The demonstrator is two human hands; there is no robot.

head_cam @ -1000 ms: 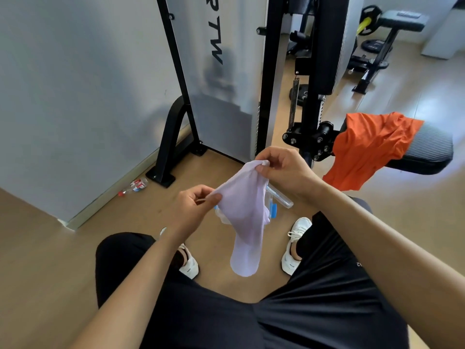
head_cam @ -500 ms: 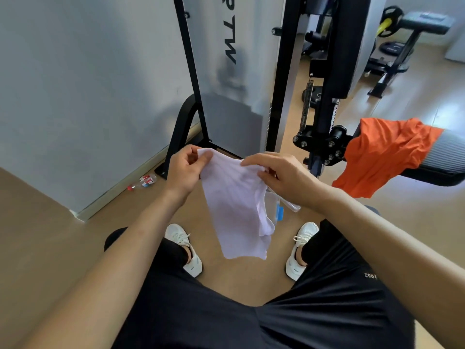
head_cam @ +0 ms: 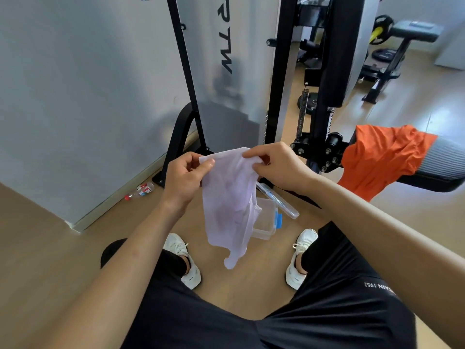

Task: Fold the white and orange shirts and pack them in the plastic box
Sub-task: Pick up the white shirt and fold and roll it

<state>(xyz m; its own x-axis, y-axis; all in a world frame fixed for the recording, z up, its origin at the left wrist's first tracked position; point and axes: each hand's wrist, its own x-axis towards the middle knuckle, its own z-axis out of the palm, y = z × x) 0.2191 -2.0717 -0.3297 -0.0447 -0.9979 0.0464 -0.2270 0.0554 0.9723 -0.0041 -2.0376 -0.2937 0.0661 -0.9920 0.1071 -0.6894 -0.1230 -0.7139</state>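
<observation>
White shirt (head_cam: 227,197) hangs mid-frame, its top edge pinched by fingers of your left hand (head_cam: 185,176) and right hand (head_cam: 279,167); plastic box (head_cam: 266,222) just behind at 5 o'clock, orange shirt (head_cam: 377,157) at 2 o'clock.

Grey wall (head_cam: 75,96) left, pale skirting (head_cam: 113,197) at base. Light wood floor (head_cam: 45,260). Black gym machine frame (head_cam: 276,96) ahead, white panel (head_cam: 226,109) with lettering. Weight bench (head_cam: 412,34) far right, bright daylight there. Small bottle (head_cam: 139,192) on floor by skirting.
</observation>
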